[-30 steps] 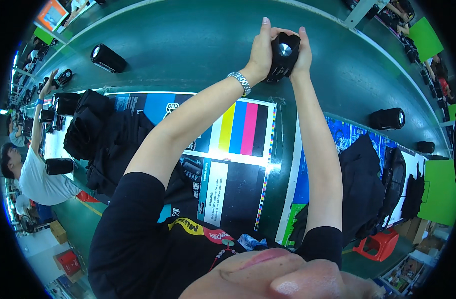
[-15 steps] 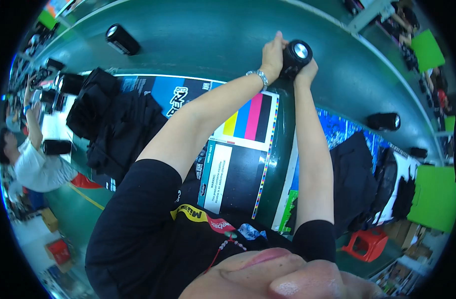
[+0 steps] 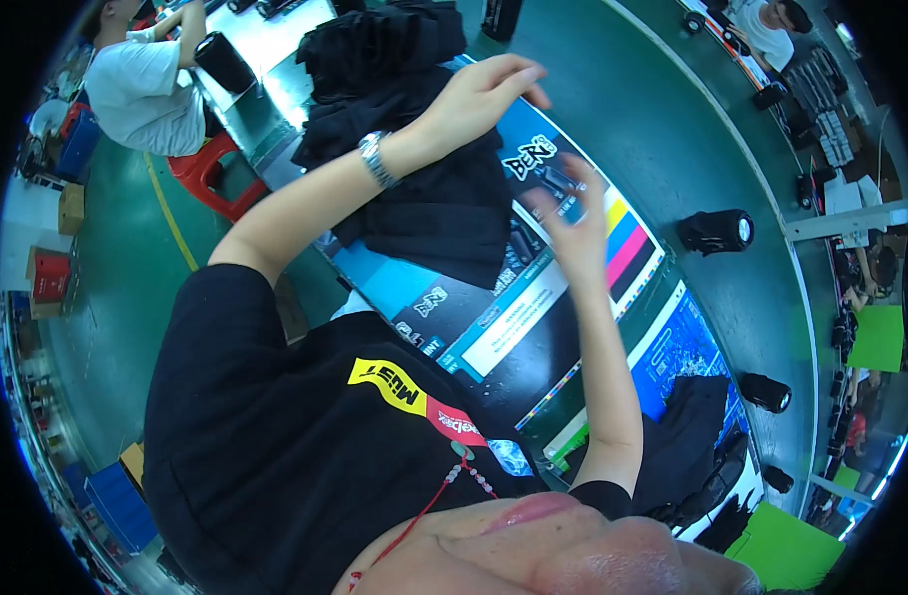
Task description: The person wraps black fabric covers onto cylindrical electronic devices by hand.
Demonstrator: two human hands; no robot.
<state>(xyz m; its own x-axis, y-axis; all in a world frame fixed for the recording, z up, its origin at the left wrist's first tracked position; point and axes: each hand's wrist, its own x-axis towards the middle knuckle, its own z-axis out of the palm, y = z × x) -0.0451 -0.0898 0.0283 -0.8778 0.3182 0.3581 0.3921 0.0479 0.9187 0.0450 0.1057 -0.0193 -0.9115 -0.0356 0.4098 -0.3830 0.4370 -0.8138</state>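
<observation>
My left hand (image 3: 484, 104), with a metal band on its wrist, hovers beside a heap of black cloth pieces (image 3: 424, 178); its fingers are stretched and nothing shows in them. To the right, my right hand (image 3: 578, 223) is raised over the printed sheets (image 3: 504, 337) on the table, slightly blurred, thumb and fingers apart and holding nothing. A black cylindrical speaker (image 3: 717, 231) with a silver round end lies past the sheets, apart from both hands.
More black speakers (image 3: 766, 392) lie along the green bench surface (image 3: 702, 169). Another black cloth pile (image 3: 692, 426) sits at the lower right near a lime-green panel (image 3: 786, 540). At the upper left a co-worker in a white shirt (image 3: 142, 94) sits by a red stool (image 3: 216, 178).
The speaker that both hands held has been let go and lies on the bench. My hands have drawn back toward the cloth heap, and the view has turned left.
</observation>
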